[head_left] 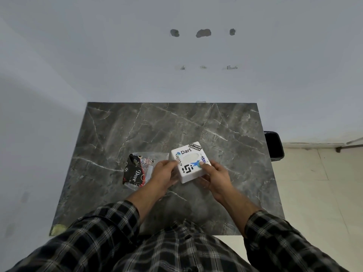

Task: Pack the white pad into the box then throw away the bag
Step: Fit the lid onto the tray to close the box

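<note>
A white square box (pixel 189 161) with stickers and an oval opening on top sits near the middle of the dark marble table (pixel 157 126). Both of my hands hold it: my left hand (pixel 164 173) grips its left side and my right hand (pixel 215 173) grips its near right corner. White material shows through the oval opening. Left of the box lies a clear plastic bag (pixel 143 168) with black and red printed wrapping inside, partly covered by my left hand.
A black bin (pixel 274 146) stands on the floor just past the table's right edge. A pale wall runs behind and to the left of the table. A piece of tape (pixel 58 228) marks the table's near left corner.
</note>
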